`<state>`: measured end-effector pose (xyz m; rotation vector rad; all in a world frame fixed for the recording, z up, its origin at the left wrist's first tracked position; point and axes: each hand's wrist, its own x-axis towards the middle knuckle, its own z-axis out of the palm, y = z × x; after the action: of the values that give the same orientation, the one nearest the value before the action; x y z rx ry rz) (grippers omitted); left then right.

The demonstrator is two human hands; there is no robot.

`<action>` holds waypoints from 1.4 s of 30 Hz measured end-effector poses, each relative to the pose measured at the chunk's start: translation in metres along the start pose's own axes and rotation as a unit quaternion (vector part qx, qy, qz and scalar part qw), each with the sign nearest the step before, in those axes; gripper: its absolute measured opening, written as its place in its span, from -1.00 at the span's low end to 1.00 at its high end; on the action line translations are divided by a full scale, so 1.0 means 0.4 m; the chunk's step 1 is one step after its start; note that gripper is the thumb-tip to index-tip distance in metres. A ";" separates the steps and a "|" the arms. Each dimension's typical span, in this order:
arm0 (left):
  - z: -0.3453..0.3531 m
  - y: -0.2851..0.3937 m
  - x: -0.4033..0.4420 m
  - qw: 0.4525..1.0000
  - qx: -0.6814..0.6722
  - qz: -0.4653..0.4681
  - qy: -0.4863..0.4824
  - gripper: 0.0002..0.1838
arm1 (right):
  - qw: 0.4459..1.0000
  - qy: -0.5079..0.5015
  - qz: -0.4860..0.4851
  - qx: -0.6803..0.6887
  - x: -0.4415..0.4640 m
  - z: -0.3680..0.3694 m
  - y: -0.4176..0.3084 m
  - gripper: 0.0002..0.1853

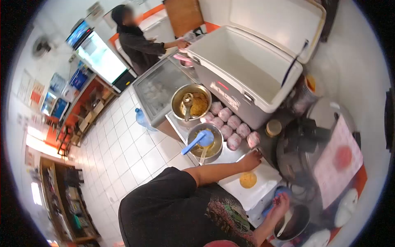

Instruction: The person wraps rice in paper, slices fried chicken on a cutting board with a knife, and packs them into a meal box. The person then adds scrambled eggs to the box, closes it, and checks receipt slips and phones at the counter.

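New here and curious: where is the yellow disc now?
In the head view, the yellow disc lies on the white sheet, right of centre, just below the left hand.

Left hand point(251, 161) — right hand point(281, 206) — apart

The pale table point(231, 156) carries a white sheet point(263, 187) between the left hand point(252, 159) and the right hand point(280, 206); near the left hand sit pink-and-white wrapped bundles point(234, 122) and a metal bowl point(216, 149), a second bowl point(177, 98) farther off.

A white tiled floor point(109, 164) stretches past a glowing fridge point(101, 53) and wooden shelves point(61, 201)
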<state>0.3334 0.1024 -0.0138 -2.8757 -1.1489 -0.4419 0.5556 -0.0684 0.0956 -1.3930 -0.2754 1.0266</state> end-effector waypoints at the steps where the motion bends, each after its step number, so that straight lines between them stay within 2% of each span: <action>1: 0.003 0.002 -0.001 1.000 0.008 -0.009 0.009 -0.85 | 1.000 -0.027 0.008 -0.004 0.004 0.007 0.003 -0.77; 3: 0.015 -0.006 0.006 0.998 -0.042 -0.020 -0.035 -0.86 | 0.998 -0.052 0.016 -0.009 0.035 0.038 0.013 -0.75; 5: -0.020 -0.006 0.008 0.996 -0.068 -0.026 -0.052 -0.87 | 0.991 -0.069 0.001 -0.117 0.064 0.069 0.052 -0.77; 7: -0.024 -0.005 0.011 0.984 -0.113 -0.053 -0.126 -0.86 | 0.986 -0.068 -0.016 -0.149 0.117 0.088 0.115 -0.79; 9: -0.025 -0.013 0.005 0.982 -0.141 -0.056 -0.109 -0.86 | 0.953 -0.147 -0.021 -0.262 0.150 0.111 0.148 -0.84; 11: -0.023 -0.017 0.004 0.980 -0.167 -0.055 -0.091 -0.85 | 0.939 -0.162 -0.065 -0.295 0.180 0.134 0.168 -0.80; 13: -0.033 -0.010 -0.004 0.984 -0.162 -0.069 -0.007 -0.89 | 0.904 -0.181 -0.138 -0.361 0.200 0.147 0.184 -0.72; 14: -0.035 -0.020 -0.002 0.984 -0.163 -0.066 -0.007 -0.89 | 0.905 -0.177 -0.139 -0.361 0.216 0.158 0.195 -0.72; 16: -0.036 -0.025 0.002 0.968 -0.209 -0.106 -0.092 -0.85 | 0.755 -0.240 -0.377 -0.480 0.250 0.163 0.212 -0.58; 17: -0.003 -0.029 -0.010 0.987 -0.135 -0.070 -0.042 -0.86 | 0.768 -0.251 -0.332 -0.487 0.309 0.137 0.279 -0.54; 18: 0.067 -0.039 -0.033 0.967 -0.240 -0.078 0.015 -0.86 | 0.711 -0.244 -0.342 -0.563 0.318 0.127 0.295 -0.54; 19: 0.035 -0.038 -0.036 0.977 -0.204 -0.056 0.011 -0.87 | 0.675 -0.217 -0.396 -0.584 0.314 0.109 0.300 -0.55; 20: 0.106 -0.045 -0.059 0.949 -0.280 -0.042 0.140 -0.90 | 0.702 -0.168 -0.355 -0.594 0.255 0.151 0.231 -0.65; 21: 0.042 -0.039 -0.048 0.977 -0.191 -0.037 0.085 -0.91 | 0.720 -0.152 -0.301 -0.607 0.283 0.125 0.255 -0.75; 22: -0.062 -0.026 -0.037 0.981 -0.175 -0.015 0.085 -0.92 | 0.713 -0.132 -0.381 -0.573 0.255 0.132 0.210 -0.81; 23: -0.045 -0.035 -0.040 0.979 -0.184 -0.003 0.086 -0.92 | 0.715 -0.121 -0.313 -0.613 0.227 0.156 0.158 -0.82; 24: -0.073 -0.024 -0.042 0.980 -0.192 -0.024 0.043 -0.90 | 0.738 -0.140 -0.310 -0.583 0.243 0.131 0.164 -0.84; 26: -0.103 -0.004 -0.044 0.978 -0.198 -0.062 0.034 -0.91 | 0.763 -0.117 -0.300 -0.561 0.221 0.127 0.147 -0.84; 27: -0.104 -0.004 -0.048 0.976 -0.208 -0.051 0.029 -0.91 | 0.764 -0.104 -0.293 -0.566 0.211 0.125 0.140 -0.84; 29: -0.107 -0.004 -0.056 0.980 -0.185 -0.065 0.028 -0.90 | 0.751 -0.069 -0.383 -0.534 0.192 0.131 0.128 -0.83; 30: -0.116 0.002 -0.050 0.977 -0.182 -0.032 0.103 -0.91 | 0.750 -0.065 -0.382 -0.535 0.173 0.148 0.111 -0.83; 32: -0.159 0.018 -0.048 0.982 -0.158 -0.041 0.090 -0.92 | 0.738 -0.132 -0.395 -0.532 0.131 0.176 0.091 -0.84; 33: -0.172 0.026 -0.051 0.987 -0.131 -0.051 0.080 -0.93 | 0.738 -0.130 -0.392 -0.533 0.123 0.177 0.098 -0.84; 35: -0.169 0.026 -0.060 0.987 -0.142 -0.038 0.061 -0.94 | 0.704 -0.142 -0.385 -0.580 0.120 0.177 0.111 -0.87; 38: -0.154 0.023 -0.085 0.985 -0.160 -0.019 0.053 -0.93 | 0.730 -0.138 -0.365 -0.561 0.139 0.154 0.131 -0.93; 42: -0.168 0.034 -0.118 0.984 -0.164 0.010 0.075 -0.91 | 0.719 -0.140 -0.352 -0.582 0.112 0.124 0.124 -0.97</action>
<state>0.2930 0.0530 0.0397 -3.0501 -1.1146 -0.9087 0.5247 -0.0101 0.0449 -1.9272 -1.7836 0.3106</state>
